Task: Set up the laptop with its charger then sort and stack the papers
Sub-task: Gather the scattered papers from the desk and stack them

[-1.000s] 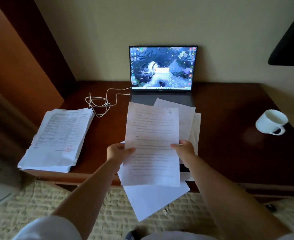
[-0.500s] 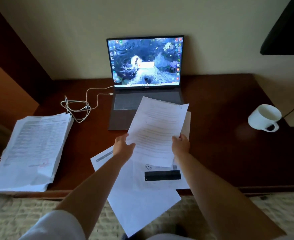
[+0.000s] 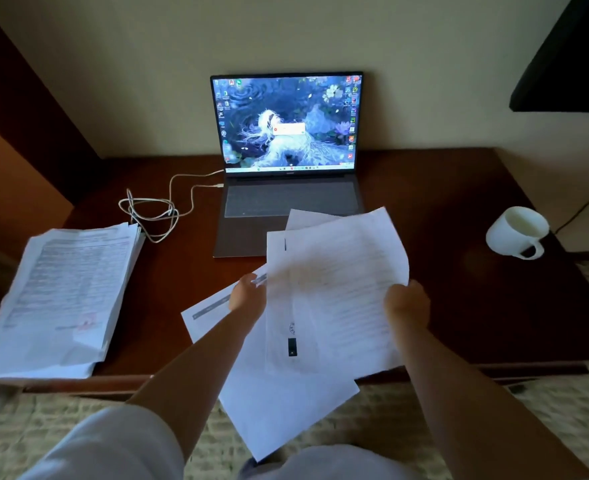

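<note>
Two groups of paper on the dark brown wooden table point(image 3: 459, 202), noted left to right. Far left: thick stack of printed white sheets point(image 3: 64, 292), lying flat, its near and left edges projecting past the table edge; risk — a nudge or added weight on that overhang could tip the pile to the floor. Just behind it, the looped white charger cable point(image 3: 154, 216) runs to the left side of the open grey laptop point(image 3: 286, 202); screen lit, plug appears seated, so the charger step looks done. Risk: a sheet dragged leftward could catch the loops and tug the plug. Centre: left hand point(image 3: 248, 296), fingers curled on the left edge of the loose white printed sheets point(image 3: 334, 296), held above the table in front of the laptop. Under them, a large blank white sheet point(image 3: 279, 403) lies askew, about half of it hanging over the front edge; it could slide off if brushed by a forearm. Right hand point(image 3: 407, 303), fingers clamped on the right edge of the same held sheets; they are fanned and blurred, so one may slip out while being squared. Far right: white ceramic mug point(image 3: 518, 233), tilted, well apart from the papers; contents cannot be told, but a wide rightward sweep could knock it.
</note>
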`<action>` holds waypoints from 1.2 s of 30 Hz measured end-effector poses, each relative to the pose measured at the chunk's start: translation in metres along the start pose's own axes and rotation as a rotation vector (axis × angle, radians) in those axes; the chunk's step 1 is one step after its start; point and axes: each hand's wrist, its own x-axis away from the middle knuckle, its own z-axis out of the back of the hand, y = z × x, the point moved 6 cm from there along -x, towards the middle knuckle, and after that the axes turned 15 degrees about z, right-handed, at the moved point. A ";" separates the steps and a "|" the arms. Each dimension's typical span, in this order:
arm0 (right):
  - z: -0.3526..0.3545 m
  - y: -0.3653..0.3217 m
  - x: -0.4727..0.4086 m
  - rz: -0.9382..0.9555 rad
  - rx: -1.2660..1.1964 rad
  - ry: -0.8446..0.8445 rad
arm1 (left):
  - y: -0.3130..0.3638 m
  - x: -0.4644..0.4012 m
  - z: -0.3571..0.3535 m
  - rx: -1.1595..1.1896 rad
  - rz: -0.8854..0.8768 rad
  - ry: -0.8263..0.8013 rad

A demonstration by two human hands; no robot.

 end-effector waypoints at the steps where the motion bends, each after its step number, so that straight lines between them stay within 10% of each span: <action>1: 0.001 0.002 0.001 0.014 0.072 -0.052 | -0.001 0.002 -0.002 0.007 0.015 -0.013; 12: -0.039 -0.005 0.046 0.205 0.207 -0.245 | -0.015 0.017 -0.014 0.324 0.201 -0.069; 16: -0.041 -0.019 0.053 0.432 0.135 -0.205 | 0.000 0.030 -0.022 0.191 0.026 -0.067; 21: -0.045 -0.005 0.034 0.129 -0.256 -0.273 | 0.032 0.045 -0.028 0.117 -0.244 -0.143; 29: -0.010 0.001 0.011 0.095 -0.177 -0.065 | -0.030 0.033 0.009 -0.137 0.004 0.134; 36: -0.054 -0.017 0.043 0.213 -0.036 -0.434 | -0.055 0.015 0.018 0.157 -0.011 -0.128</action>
